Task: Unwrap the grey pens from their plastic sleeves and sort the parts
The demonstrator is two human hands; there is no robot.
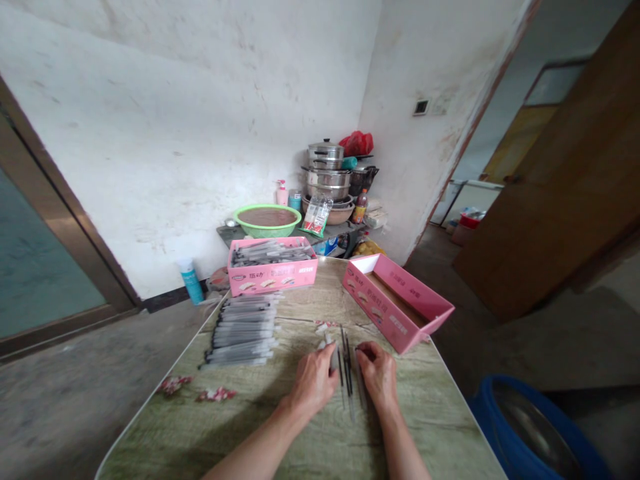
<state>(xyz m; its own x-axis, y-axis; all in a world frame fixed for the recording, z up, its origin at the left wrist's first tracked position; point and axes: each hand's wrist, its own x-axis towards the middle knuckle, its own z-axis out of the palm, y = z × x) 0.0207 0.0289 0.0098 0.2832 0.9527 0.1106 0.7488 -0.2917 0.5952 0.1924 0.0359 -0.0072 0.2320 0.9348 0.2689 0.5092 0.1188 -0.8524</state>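
Observation:
Slim dark sticks [347, 363], with paler translucent lower parts, lie on the table between my two hands. My left hand [315, 375] has its fingers curled around pale translucent slips [334, 359], whose exact kind I cannot make out. On the other side, my right hand [380, 377] is closed, thumb and fingers pinching a slim greyish stick [360, 380]. A layered pile of similar translucent-sleeved sticks [245, 333] lies to the left, dark ends facing left. Behind it, a pink box [273, 279] is heaped with more of them.
A second pink box [387, 310], open-topped with a brown bottom, sits angled at the table's [200, 427] right edge. Beyond are a green basin [267, 230] of brownish liquid, stacked steel pots [327, 180] and bottles. A blue tub [530, 427] stands on the floor at right.

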